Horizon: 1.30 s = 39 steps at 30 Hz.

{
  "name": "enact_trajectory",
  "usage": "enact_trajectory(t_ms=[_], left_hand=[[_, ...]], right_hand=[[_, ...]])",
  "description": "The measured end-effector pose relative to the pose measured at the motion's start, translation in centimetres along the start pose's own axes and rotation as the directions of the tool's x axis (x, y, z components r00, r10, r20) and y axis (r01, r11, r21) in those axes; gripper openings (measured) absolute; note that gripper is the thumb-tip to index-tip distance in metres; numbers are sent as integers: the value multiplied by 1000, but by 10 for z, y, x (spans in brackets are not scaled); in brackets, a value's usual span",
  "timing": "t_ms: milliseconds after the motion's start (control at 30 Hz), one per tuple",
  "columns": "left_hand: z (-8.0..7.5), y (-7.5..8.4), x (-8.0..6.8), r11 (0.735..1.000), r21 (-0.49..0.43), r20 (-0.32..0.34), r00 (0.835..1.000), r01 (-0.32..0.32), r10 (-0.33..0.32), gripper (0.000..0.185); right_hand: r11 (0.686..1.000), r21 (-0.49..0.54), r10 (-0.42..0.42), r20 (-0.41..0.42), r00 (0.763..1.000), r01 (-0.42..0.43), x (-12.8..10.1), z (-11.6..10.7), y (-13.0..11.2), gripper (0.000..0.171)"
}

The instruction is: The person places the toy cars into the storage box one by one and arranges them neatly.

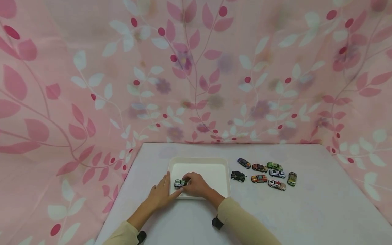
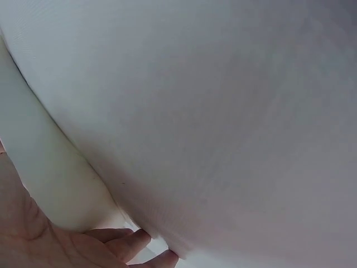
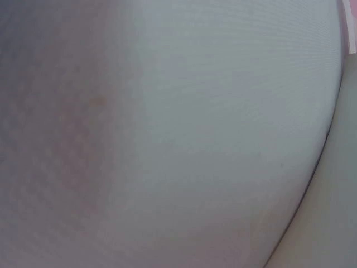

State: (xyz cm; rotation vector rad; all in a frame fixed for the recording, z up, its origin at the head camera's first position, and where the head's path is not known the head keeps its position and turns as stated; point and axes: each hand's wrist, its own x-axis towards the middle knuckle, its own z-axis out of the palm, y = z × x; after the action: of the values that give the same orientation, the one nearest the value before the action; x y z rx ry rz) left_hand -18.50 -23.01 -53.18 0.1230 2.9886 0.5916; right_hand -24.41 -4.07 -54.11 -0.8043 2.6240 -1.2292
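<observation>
Inside the left part of a white tray [image 1: 211, 166] sits a small silver-and-green toy car [image 1: 179, 184]. My right hand [image 1: 197, 186] reaches over the tray's front rim and pinches the car's right end, which the fingers partly cover. At the tray's front left corner lies my left hand [image 1: 158, 195], fingers straight along the outer left side and thumb stretched toward the car. In the left wrist view, fingertips [image 2: 136, 244] touch the white surface beside the tray wall [image 2: 61, 173]. The right wrist view shows the tray's outer wall [image 3: 321, 223] but no hand.
Right of the tray, several toy cars lie loosely grouped on the white table [image 1: 318, 211]. A black vehicle [image 1: 238, 176] and a dark blue car [image 1: 244, 163] are closest to the tray. A pink floral curtain [image 1: 196, 85] hangs behind the table.
</observation>
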Motion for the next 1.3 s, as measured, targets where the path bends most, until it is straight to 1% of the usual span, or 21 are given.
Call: enact_trajectory(t_ms=[167, 233, 367, 533, 700, 900, 1100, 1167, 1300], left_hand=[[1, 1, 0, 1000, 12, -13, 1000, -8, 8, 106], [1, 0, 0, 1000, 16, -13, 1000, -8, 8, 105], [1, 0, 0, 1000, 8, -30, 999, -14, 14, 106], [2, -1, -1, 1000, 1, -32, 999, -22, 22, 106], [4, -2, -1, 1000, 8, -37, 999, -18, 19, 107], [2, 0, 0, 1000, 11, -39, 999, -26, 26, 106], [0, 2, 0, 1000, 25, -13, 1000, -1, 2, 107], [-1, 2, 0, 1000, 21, -14, 1000, -4, 4, 107], [1, 2, 0, 1000, 21, -16, 1000, -6, 6, 107]], right_hand=[[1000, -24, -5, 0, 1000, 5, 2, 2, -1, 27], [1000, -24, 13, -5, 1000, -13, 4, 3, -2, 26], [996, -3, 84, -3, 996, -84, 7, 6, -3, 24], [987, 70, 142, 16, 990, -143, 7, 8, -3, 25], [976, 141, 162, 47, 986, -167, 8, 8, 2, 26], [961, 208, 171, 67, 983, -181, 10, 7, 4, 24], [964, 207, 157, 59, 986, -166, 11, 6, 2, 23], [965, 203, 156, 55, 986, -164, 10, 6, 2, 23], [957, 232, 165, 69, 984, -176, 9, 8, 3, 24]])
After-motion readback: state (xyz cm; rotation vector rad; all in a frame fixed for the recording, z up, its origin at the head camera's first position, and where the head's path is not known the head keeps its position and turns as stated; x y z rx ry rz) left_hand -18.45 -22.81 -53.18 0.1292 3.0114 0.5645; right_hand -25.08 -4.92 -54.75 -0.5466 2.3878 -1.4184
